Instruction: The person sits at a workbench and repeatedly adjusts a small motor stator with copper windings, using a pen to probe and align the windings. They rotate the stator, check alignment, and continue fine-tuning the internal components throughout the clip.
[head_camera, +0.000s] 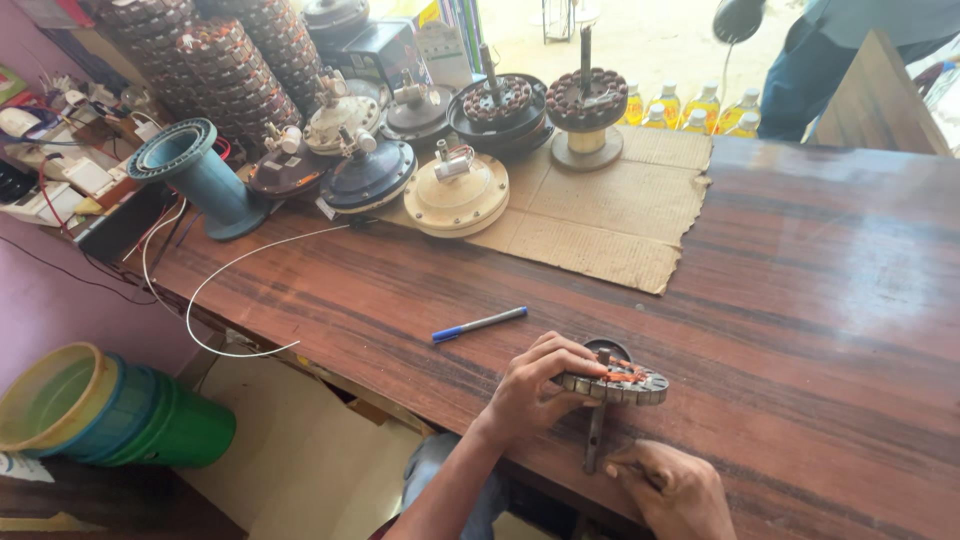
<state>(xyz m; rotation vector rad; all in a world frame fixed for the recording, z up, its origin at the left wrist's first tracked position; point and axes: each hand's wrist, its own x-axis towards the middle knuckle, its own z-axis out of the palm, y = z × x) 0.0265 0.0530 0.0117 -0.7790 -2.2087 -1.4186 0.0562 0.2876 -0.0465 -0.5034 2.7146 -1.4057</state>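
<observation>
My left hand (535, 388) grips the rim of a round metal motor stator (622, 382) with copper windings, which rests on the wooden table (800, 300) near its front edge. A metal shaft (595, 440) runs from the stator toward me. My right hand (675, 490) lies closed by the shaft's near end, fingers touching it. A blue and white pen (479, 324) lies on the table just beyond my left hand.
Several fan motor housings (457, 195) and stators (586, 100) stand at the back on cardboard (610, 215). A teal spool (195, 170) and white wire (215, 290) are at left. Stacked buckets (110, 405) sit on the floor. A person (850, 50) stands at far right.
</observation>
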